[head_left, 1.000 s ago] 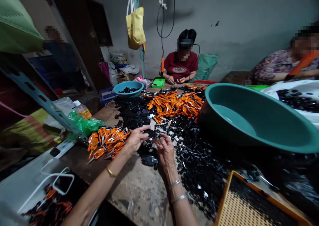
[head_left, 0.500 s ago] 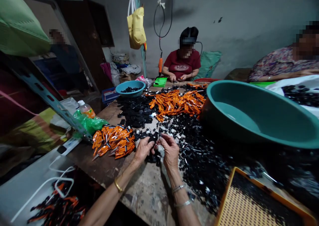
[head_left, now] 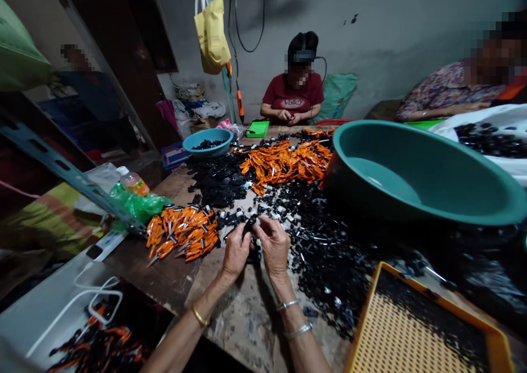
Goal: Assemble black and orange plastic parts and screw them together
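My left hand [head_left: 236,250] is closed around a small black plastic part [head_left: 248,226], held just above the table near the middle of the view. Close against it, my right hand [head_left: 272,245] pinches at the same part with thumb and fingers. Whatever lies between the right fingertips is too small to make out. Left of my hands lies a pile of orange-and-black tools with pointed metal tips [head_left: 185,233]. Loose black and white small parts [head_left: 284,211] are scattered just beyond my fingers, and a large heap of black parts [head_left: 329,269] spreads to the right.
A big teal basin [head_left: 428,214] stands at the right, with a yellow perforated tray [head_left: 395,329] nearer me. Further back are orange pieces [head_left: 288,164], black pieces [head_left: 218,184] and a blue bowl [head_left: 208,148]. A co-worker [head_left: 293,96] sits opposite; another person is at the right.
My hands have drawn closer together, and the right fingertips now meet the black part. The view has shifted, so the surroundings sit slightly higher and further left.
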A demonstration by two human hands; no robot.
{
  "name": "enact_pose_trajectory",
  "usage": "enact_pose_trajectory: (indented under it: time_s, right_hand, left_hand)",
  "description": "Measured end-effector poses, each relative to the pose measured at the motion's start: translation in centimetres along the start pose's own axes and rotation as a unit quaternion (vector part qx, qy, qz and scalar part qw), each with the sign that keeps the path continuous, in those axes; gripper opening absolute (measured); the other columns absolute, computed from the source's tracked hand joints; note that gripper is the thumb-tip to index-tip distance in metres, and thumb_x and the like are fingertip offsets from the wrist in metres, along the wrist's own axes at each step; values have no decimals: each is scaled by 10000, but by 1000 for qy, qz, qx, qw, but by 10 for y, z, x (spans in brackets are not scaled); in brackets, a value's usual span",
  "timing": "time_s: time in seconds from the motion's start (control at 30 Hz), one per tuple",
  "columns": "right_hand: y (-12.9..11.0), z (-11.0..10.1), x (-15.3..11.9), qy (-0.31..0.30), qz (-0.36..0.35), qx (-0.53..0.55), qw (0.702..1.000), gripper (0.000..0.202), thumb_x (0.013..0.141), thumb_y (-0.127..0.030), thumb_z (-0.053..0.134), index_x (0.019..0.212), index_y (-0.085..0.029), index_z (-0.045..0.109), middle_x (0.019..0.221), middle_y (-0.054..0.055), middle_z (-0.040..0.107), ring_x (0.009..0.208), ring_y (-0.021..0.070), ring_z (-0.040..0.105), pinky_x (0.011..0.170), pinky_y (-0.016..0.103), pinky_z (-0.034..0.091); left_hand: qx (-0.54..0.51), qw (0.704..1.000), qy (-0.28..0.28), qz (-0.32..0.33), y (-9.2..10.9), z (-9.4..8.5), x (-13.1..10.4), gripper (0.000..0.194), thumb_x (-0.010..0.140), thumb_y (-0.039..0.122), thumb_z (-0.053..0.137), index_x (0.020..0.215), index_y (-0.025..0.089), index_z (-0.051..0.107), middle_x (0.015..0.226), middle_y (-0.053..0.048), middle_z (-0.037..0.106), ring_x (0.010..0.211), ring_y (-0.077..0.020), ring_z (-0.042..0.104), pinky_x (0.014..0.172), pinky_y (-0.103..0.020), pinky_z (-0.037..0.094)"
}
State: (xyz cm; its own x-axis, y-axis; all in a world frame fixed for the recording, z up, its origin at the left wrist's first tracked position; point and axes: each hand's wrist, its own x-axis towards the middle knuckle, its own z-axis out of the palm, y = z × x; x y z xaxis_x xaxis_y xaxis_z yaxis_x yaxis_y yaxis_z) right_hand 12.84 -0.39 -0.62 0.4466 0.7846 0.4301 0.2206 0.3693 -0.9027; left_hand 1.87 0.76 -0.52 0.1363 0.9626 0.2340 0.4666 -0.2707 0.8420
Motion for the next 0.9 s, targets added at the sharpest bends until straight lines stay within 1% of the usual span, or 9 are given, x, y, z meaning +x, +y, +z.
enact_pose_trajectory:
  time_s: [0.17, 0.27, 0.37, 0.47, 0.53, 0.63, 0.73, 0.8, 0.9]
  right_hand:
    - [-7, 1, -1, -6, -26, -32, 999, 197, 851, -354, 578, 939, -225, 698, 807, 46, 611, 701, 173, 563, 656, 293, 469]
    - [-8, 2, -2, -8, -39, -40, 998, 222, 874, -363, 545, 966, -231, 698, 812, 57, 606, 743, 188, 570, 678, 306, 477]
    - [-8, 3, -2, -1, -43, -49, 998, 234, 882, -361, 529, 976, -223, 693, 788, 51, 592, 701, 178, 556, 658, 300, 475]
    - [-8, 2, -1, 8, -44, -62, 997, 224, 874, -328, 540, 1010, -199, 663, 790, 44, 598, 677, 168, 556, 659, 294, 471]
    - [-8, 1, -1, 11, -47, -71, 996, 187, 862, -310, 556, 971, -188, 645, 800, 44, 612, 700, 171, 572, 672, 292, 468]
    - [-9, 2, -1, 10, -49, -81, 995, 131, 849, -313, 566, 815, -197, 616, 758, 35, 612, 699, 170, 577, 665, 286, 461]
    - [-10, 3, -2, 11, -46, -91, 995, 147, 849, -321, 554, 760, -209, 592, 732, 27, 610, 680, 165, 567, 651, 283, 454]
    - [-10, 3, -3, 13, -41, -98, 994, 149, 847, -321, 548, 752, -212, 586, 727, 26, 612, 676, 164, 565, 650, 283, 452]
    - [-10, 3, -2, 18, -35, -109, 993, 156, 839, -319, 552, 731, -210, 580, 702, 22, 609, 658, 163, 566, 638, 281, 446]
  left_hand:
    - [-72, 996, -11, -50, 0, 0, 3, 163, 833, 288, 486, 939, 199, 572, 585, 39, 531, 499, -123, 487, 525, -232, 387]
    - [-156, 983, -45, -90, -4, 3, 2, 198, 814, 357, 535, 919, 193, 569, 573, 48, 517, 458, -101, 432, 461, -217, 335]
    - [-207, 970, -75, -105, -8, 5, 0, 258, 823, 398, 530, 958, 180, 562, 564, 55, 504, 435, -90, 405, 432, -208, 313]
    - [-184, 977, -57, -95, -10, 6, -2, 244, 807, 368, 555, 965, 187, 593, 629, 26, 557, 531, -118, 480, 503, -220, 383]
    - [-169, 980, -44, -93, -10, 7, -2, 223, 792, 351, 570, 945, 192, 608, 685, 6, 588, 600, -137, 512, 548, -229, 409]
    - [-171, 978, -55, -104, -10, 6, -2, 224, 810, 359, 544, 944, 185, 585, 651, 18, 556, 537, -121, 473, 488, -224, 371]
    - [-174, 976, -65, -111, -8, 4, -3, 228, 833, 367, 513, 954, 180, 560, 593, 42, 502, 456, -99, 411, 431, -218, 317]
    - [-169, 978, -55, -107, -6, 3, -5, 219, 832, 358, 521, 956, 186, 573, 612, 34, 520, 482, -107, 433, 451, -221, 340]
    - [-162, 981, -35, -100, -5, 3, -6, 201, 814, 327, 555, 961, 201, 611, 688, 2, 582, 595, -141, 503, 537, -235, 404]
